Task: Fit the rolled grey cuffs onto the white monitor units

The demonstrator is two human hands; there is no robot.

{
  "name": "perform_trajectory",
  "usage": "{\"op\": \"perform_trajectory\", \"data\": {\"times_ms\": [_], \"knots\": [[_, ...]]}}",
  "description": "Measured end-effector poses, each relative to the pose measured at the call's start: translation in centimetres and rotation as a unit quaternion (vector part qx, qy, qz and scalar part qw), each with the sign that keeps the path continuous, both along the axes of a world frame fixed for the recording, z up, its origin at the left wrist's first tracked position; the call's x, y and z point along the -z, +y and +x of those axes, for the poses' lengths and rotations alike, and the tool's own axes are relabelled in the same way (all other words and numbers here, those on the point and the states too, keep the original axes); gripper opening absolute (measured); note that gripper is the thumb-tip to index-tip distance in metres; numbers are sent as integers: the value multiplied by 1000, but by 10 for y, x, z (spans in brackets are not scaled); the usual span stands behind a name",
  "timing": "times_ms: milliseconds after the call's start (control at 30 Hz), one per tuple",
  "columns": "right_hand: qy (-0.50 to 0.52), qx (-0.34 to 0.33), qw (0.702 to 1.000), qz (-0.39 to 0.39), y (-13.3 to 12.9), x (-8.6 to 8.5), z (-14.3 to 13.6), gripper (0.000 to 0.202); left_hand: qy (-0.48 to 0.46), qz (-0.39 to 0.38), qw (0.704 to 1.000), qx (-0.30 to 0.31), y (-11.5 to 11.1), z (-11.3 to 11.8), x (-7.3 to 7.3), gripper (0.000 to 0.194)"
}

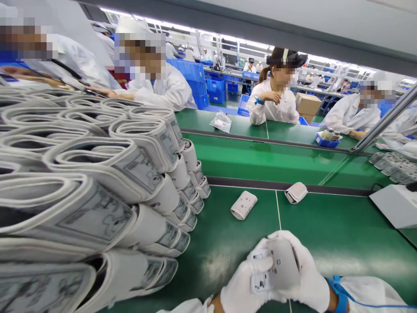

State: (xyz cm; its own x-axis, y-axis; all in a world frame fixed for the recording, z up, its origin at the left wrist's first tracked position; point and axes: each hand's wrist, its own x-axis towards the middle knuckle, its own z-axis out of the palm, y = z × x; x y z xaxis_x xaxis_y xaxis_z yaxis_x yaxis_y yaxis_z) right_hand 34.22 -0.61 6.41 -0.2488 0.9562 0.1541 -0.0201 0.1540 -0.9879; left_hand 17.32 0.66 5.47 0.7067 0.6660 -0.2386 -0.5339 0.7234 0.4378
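Both my hands wear white gloves and meet low in the head view, right of the middle. My left hand (243,284) grips a white plastic device (259,282) with small slots, its thumb pressing on the piece. Around the right side of a light grey cuff (284,265) with small dark marks, my right hand (312,278) is closed. The cuff lies against the device, partly covering it. Two folded cuffs rest beyond my hands on the green table: one with grey dots (244,205), one plain (296,192).
A tall stack of rolled grey cuffs (97,208) fills the left side. A grey box-shaped device (395,206) stands at the right. Across the green conveyor (276,158), people in white coats sit near a small blue tray (327,140).
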Motion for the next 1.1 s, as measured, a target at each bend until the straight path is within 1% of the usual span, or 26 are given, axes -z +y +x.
{"op": "perform_trajectory", "data": {"times_ms": [67,100,133,200,267,367,433,533,633,733,867,1000,1100], "knots": [[-30,27,999,33,5,5,6,86,25,-7,1000,-9,4,-1,-1,50],[-52,47,996,54,7,6,10,88,35,-5,999,-10,6,-2,-3,48],[-75,66,993,71,8,5,14,89,42,-4,999,-13,9,-4,-6,49],[-110,94,985,90,11,2,19,88,41,12,999,-15,15,-11,-15,60],[-134,108,980,98,13,-3,21,86,60,12,997,-45,21,-18,-24,65],[-170,104,974,109,15,-10,18,83,94,12,994,-58,26,-26,-34,72],[-191,89,971,113,16,-13,16,82,115,35,991,-64,25,-27,-38,76],[-217,74,965,130,15,-15,14,79,150,93,982,-71,18,-26,-39,83],[-249,76,950,174,15,-14,15,75,186,124,972,-68,13,-23,-37,87],[-273,81,935,213,15,-14,15,71,216,127,965,-71,10,-21,-33,87],[-285,74,928,228,15,-14,14,72,237,126,960,-75,9,-21,-30,87],[-283,77,923,248,13,-12,13,76,246,130,958,-77,7,-22,-35,91],[-290,71,918,261,10,-11,13,81,249,129,957,-79,5,-23,-38,90]]}}
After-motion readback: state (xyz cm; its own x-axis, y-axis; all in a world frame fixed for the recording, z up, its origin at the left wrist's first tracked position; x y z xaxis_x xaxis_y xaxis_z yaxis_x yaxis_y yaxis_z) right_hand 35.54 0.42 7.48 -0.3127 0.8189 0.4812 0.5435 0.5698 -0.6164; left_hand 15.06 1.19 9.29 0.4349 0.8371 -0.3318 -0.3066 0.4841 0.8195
